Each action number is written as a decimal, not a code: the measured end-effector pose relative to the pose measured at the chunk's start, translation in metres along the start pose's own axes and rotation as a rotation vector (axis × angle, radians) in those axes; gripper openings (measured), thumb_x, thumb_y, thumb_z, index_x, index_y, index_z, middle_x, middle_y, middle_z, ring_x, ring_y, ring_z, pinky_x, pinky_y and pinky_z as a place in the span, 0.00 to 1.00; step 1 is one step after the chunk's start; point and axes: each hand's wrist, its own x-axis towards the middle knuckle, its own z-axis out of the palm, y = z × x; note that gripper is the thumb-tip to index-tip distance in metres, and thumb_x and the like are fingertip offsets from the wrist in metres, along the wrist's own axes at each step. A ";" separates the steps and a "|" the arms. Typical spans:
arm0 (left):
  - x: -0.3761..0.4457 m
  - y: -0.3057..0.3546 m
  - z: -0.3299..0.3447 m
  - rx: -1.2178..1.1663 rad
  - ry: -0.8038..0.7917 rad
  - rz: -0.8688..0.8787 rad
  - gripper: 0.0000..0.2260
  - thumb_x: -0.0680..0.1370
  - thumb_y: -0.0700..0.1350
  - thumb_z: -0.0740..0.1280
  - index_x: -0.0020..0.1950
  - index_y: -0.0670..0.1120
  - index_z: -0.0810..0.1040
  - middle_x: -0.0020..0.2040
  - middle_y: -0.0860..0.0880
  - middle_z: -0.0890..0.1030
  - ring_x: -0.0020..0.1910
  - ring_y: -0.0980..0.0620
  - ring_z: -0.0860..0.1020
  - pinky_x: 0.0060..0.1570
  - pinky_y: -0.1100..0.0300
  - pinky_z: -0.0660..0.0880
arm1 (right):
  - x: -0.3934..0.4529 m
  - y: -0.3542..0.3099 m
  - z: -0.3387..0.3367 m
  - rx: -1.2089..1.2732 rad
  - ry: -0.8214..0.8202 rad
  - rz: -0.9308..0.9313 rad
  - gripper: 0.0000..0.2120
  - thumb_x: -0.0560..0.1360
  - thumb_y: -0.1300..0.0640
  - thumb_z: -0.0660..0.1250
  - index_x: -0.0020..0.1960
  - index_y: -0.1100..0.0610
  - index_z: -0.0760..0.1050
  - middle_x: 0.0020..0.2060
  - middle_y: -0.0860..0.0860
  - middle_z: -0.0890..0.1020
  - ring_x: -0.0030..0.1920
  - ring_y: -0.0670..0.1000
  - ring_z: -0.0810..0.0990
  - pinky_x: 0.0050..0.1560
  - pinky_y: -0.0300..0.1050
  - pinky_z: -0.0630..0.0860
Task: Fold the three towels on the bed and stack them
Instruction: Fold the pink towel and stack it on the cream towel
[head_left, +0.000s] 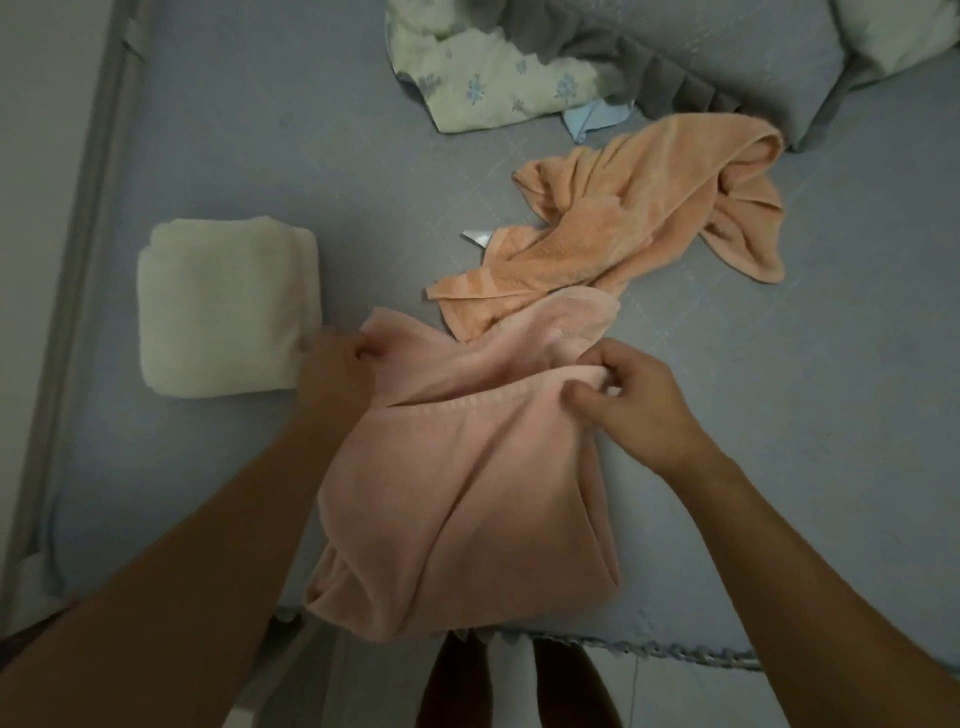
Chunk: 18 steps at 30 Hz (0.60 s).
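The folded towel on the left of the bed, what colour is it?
The folded towel is cream white, plain; the head view shows it.

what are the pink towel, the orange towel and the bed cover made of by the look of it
Pink towel: soft terry cloth, matte, with a ribbed woven band near its edge.
Orange towel: looped terry, visibly nubbly and matte, likely cotton.
Bed cover: smooth grey-blue woven fabric with faint stitched diamond lines, seemingly quilted; the fibre cannot be told.
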 end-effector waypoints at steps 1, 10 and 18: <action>-0.005 -0.001 -0.004 0.014 0.119 -0.029 0.17 0.73 0.33 0.62 0.58 0.41 0.83 0.59 0.36 0.78 0.56 0.35 0.76 0.58 0.49 0.72 | 0.001 -0.004 -0.005 0.072 0.072 -0.018 0.04 0.66 0.52 0.70 0.39 0.49 0.76 0.32 0.44 0.78 0.32 0.42 0.74 0.31 0.36 0.71; -0.055 -0.037 0.037 0.222 -0.232 0.105 0.31 0.73 0.52 0.71 0.74 0.47 0.66 0.72 0.43 0.66 0.70 0.39 0.66 0.66 0.45 0.65 | 0.016 0.037 -0.005 0.009 0.226 0.345 0.16 0.69 0.57 0.73 0.52 0.44 0.72 0.43 0.40 0.77 0.41 0.40 0.76 0.35 0.35 0.70; -0.038 -0.050 0.016 -0.075 -0.109 -0.113 0.20 0.74 0.44 0.71 0.66 0.42 0.74 0.57 0.39 0.79 0.57 0.37 0.77 0.53 0.50 0.73 | 0.012 0.054 0.012 0.096 0.161 0.493 0.08 0.73 0.56 0.65 0.46 0.61 0.79 0.39 0.54 0.82 0.39 0.52 0.78 0.39 0.48 0.74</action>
